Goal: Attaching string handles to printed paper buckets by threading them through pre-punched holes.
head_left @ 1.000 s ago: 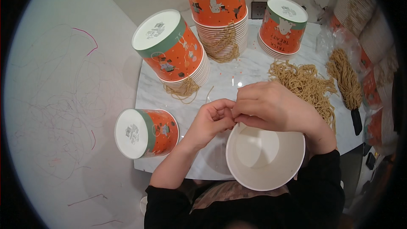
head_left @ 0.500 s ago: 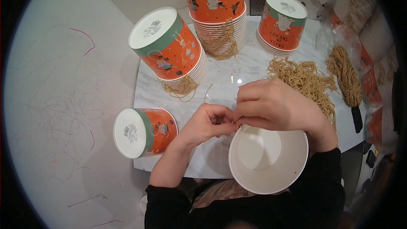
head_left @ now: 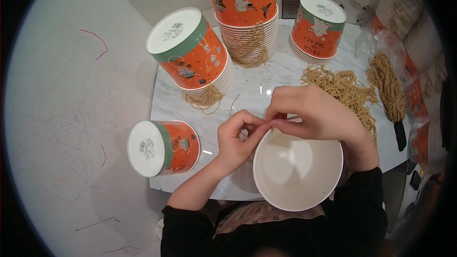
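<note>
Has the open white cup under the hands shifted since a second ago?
Yes. The white cup has slid slightly right, widening its gap from the cup lying on its side; both hands stay at its rim.

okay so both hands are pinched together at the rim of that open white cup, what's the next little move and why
Probably ease the pinched fingertips along the rim of the open white cup. The left hand and right hand meet right at its far edge, fingertips touching. What they pinch is too small to tell, so keep it slow.
</note>
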### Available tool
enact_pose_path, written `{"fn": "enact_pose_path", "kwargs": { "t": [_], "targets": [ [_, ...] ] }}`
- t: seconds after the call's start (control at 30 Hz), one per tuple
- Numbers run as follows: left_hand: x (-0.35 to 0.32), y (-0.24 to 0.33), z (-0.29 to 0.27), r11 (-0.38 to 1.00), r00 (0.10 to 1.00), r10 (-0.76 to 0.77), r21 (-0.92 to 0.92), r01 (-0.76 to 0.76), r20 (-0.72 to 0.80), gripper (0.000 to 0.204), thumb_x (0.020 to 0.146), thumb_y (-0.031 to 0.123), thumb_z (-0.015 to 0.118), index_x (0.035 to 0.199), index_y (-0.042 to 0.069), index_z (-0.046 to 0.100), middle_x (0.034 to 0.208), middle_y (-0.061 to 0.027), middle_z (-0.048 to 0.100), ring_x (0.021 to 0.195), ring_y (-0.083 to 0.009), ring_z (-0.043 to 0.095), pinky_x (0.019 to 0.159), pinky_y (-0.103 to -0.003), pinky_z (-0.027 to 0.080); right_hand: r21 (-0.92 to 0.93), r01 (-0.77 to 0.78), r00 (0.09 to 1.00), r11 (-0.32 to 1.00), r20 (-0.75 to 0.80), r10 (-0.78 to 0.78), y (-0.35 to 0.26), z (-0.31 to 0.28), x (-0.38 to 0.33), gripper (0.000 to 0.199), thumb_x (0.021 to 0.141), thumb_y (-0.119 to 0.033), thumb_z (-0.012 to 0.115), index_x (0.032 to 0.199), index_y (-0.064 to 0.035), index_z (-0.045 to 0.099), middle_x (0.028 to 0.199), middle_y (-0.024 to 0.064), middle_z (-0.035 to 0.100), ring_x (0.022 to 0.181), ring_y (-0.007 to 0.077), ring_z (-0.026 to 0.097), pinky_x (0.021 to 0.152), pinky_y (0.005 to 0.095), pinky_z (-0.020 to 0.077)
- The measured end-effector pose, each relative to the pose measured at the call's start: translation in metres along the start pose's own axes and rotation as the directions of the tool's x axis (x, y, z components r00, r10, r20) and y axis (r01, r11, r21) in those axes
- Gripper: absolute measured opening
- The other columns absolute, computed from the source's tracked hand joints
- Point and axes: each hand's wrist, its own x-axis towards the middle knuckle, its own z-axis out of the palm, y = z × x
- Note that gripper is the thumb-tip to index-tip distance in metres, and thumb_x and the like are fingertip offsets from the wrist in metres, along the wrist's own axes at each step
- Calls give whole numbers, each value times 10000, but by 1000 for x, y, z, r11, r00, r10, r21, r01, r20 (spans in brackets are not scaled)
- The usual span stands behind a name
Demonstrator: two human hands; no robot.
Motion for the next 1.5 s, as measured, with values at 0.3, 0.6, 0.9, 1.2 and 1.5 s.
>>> {"fn": "enact_pose_path", "kwargs": {
  "t": [0.3,0.6,0.9,1.2,1.5],
  "targets": [
    [0,-8,2,932,950,303,233,-278,-79,151,856,2,789,974,20,698,845,-78,676,674,-140,611,606,-253,491,174,-155,986,972,81,143,8,-3,7,113,869,-113,706,904,-13,667,849,115,673,772,263,673,692,359,526],
    [2,-1,1,879,926,375,338,-337,-50,218,847,-10,789,1052,31,728,823,-75,667,680,-144,617,586,-260,493,502,-295,955,813,184,233,31,9,8,152,886,-139,765,926,-6,702,865,14,701,811,89,618,788,272,507],
    [4,3,-1,943,972,235,250,-220,-31,123,836,-20,768,943,18,720,796,-66,662,639,-117,607,577,-244,481,182,-192,981,964,38,188,6,-1,2,127,861,-129,734,895,-20,678,840,75,674,804,213,652,726,334,510],
    [13,12,-23,895,898,-302,-228,383,320,114,830,-13,734,926,17,682,810,16,640,699,-61,587,628,-223,466,-23,0,1000,1000,28,1,-7,4,-8,134,839,-141,766,878,-51,675,846,88,642,849,311,642,764,408,509],
    [20,8,-40,420,525,-492,-339,842,694,174,846,94,657,983,-11,680,786,-22,655,636,-69,598,548,-203,466,122,-57,989,991,146,39,-13,1,-2,145,882,-157,723,871,-37,643,846,104,636,854,314,658,782,418,514]
  ]
}}
